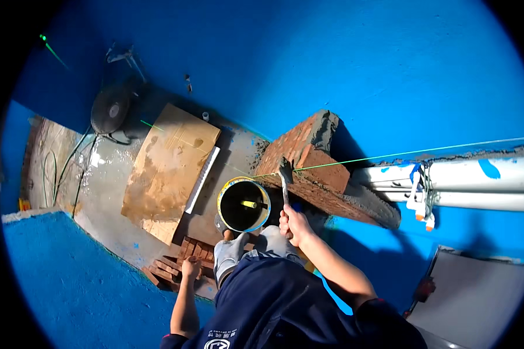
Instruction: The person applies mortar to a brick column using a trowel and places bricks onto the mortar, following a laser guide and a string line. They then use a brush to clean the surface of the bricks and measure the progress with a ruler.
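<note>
My right hand (296,225) is closed around the handle of a trowel (286,174) caked with grey mortar. Its blade points away from me, in front of the red brickwork (311,163) topped with wet mortar. My left hand (191,267), its fingers curled, is at the edge of a brick (197,249) by the low pile at my left; the fingertips are partly hidden. Between my feet and the brickwork stands a round bucket (221,202) with a yellow and white rim. A yellow handle (249,204) shows inside it against the dark contents.
A stained board (169,168) lies on the wet floor, with a white ribbed strip (202,180) along its edge. Farther left is a round fan (110,109) with cables. White pipes (477,180) run along the blue wall at right. A green line (413,155) crosses above the brickwork.
</note>
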Demonstrator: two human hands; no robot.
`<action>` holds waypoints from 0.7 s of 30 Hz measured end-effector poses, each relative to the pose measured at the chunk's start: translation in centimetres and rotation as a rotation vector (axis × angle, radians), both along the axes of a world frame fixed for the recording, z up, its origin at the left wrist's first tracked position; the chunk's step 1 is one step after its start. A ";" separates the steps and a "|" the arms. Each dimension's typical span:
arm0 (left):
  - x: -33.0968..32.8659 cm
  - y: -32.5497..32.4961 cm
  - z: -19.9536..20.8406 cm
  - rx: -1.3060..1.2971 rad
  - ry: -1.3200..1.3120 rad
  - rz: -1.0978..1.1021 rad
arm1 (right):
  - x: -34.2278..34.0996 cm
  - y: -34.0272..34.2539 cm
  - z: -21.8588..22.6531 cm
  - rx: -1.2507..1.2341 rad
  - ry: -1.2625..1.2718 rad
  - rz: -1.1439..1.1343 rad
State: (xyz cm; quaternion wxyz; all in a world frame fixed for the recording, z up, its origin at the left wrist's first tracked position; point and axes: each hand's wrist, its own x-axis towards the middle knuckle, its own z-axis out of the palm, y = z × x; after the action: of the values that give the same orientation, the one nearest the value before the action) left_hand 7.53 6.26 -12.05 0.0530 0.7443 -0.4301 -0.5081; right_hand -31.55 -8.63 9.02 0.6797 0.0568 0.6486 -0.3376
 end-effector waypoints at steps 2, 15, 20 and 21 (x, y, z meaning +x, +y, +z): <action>0.0 0.0 -0.3 0.050 0.007 -0.019 | 0.6 -0.8 0.2 0.017 0.009 -0.038; 1.7 -0.1 -1.3 0.023 0.169 0.068 | 3.0 -4.7 -2.1 -0.120 0.119 -0.138; 2.7 0.1 -1.0 0.127 0.236 0.222 | 3.8 -6.9 -3.6 -0.181 0.165 -0.243; 2.7 0.0 -0.8 0.181 0.251 0.251 | 3.7 -7.3 -4.1 -0.182 0.169 -0.253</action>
State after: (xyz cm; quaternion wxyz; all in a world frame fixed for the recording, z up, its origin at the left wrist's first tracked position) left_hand 10.26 6.24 -12.86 0.1020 0.7245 -0.2767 -0.6230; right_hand -27.85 -15.89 4.88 0.5774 0.0477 0.6578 -0.4813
